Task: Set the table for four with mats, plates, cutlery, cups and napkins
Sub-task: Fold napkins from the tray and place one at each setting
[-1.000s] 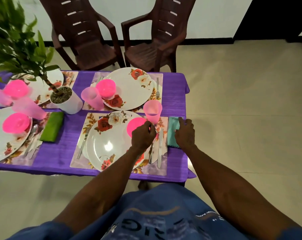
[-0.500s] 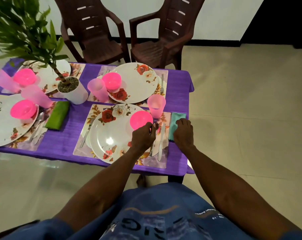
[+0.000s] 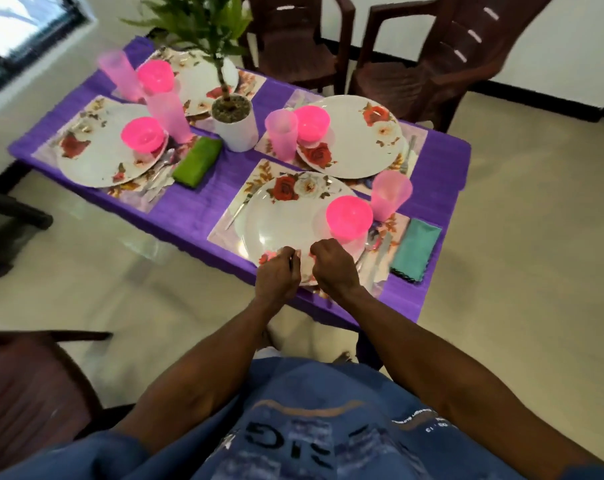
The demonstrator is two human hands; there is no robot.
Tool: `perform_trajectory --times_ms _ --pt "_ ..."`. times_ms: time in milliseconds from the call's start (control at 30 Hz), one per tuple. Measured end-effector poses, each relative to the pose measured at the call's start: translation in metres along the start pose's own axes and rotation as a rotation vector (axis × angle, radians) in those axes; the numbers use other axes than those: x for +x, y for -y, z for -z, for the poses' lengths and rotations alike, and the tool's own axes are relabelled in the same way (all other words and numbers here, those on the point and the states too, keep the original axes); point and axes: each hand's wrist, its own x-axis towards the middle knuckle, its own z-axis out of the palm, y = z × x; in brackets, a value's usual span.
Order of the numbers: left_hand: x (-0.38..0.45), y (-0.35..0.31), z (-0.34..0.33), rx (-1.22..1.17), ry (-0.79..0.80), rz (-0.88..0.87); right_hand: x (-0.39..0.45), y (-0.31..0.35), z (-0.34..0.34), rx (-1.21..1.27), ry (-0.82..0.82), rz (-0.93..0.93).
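a potted plant [image 3: 233, 112] in a white pot stands upper middle on the purple tablecloth [image 3: 196, 206]. two brown plastic chairs [image 3: 428, 53] sit along the top, another chair [image 3: 30, 386] at lower left, a window [image 3: 20, 26] in the upper left corner.

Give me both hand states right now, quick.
Left hand: fingers curled over the near plate, grip cannot be told.
Right hand: curled likewise, cannot be told.
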Motion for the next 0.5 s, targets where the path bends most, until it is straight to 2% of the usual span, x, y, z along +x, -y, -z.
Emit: perform_trajectory --times_ms 67,167,367,433,500 --pt "-0.001 0.021 0.013 -0.002 -0.018 0.075 0.015 0.024 -0.008 0.038 0.020 0.046" --pt "-0.002 0.064 0.034 0.033 -0.125 0.168 0.042 0.063 -0.034 0.050 0.066 0.149" --pt "-0.003 0.174 0.086 0.016 -0.266 0.339 0.084 0.160 -0.108 0.047 0.298 0.219" --pt "-0.004 0.220 0.101 0.084 -0.235 0.363 0.096 0.195 -0.133 0.032 0.375 0.239" --pt "-0.007 0.265 0.115 0.167 -0.128 0.416 0.110 0.228 -0.160 0.012 0.445 0.292"
